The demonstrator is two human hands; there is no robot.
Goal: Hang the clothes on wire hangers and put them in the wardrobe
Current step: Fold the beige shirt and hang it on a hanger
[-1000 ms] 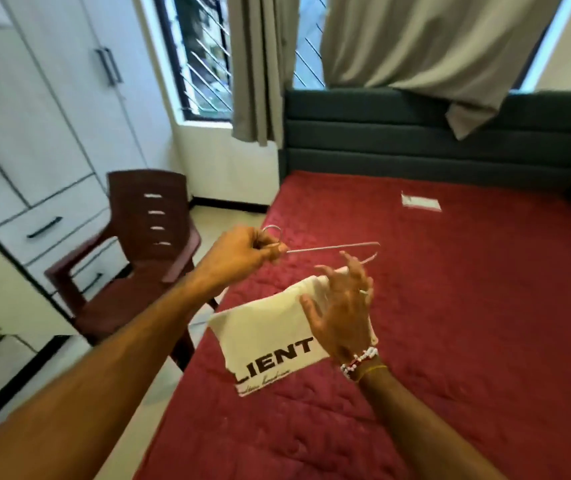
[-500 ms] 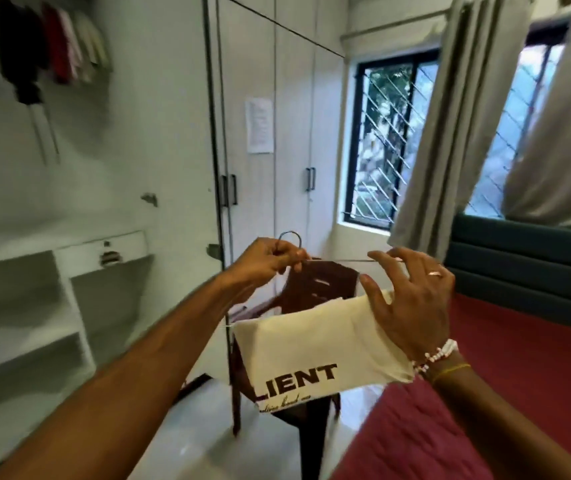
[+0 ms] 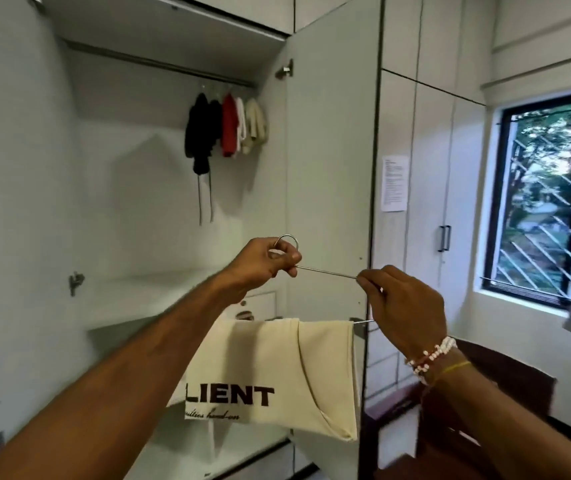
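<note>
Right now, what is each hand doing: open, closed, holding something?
Left hand: closed round the wire hanger just below its hook.
Right hand: pinching the hanger's sloping wire.

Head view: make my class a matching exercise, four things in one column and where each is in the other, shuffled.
1 wire hanger
2 cream garment
3 hung clothes
4 paper sheet

a stuck on a closed door
b on the wardrobe rail
c gripped by left hand and right hand
d draped over the hanger's lower bar

Pairs: 1-c, 2-d, 3-b, 4-a.
</note>
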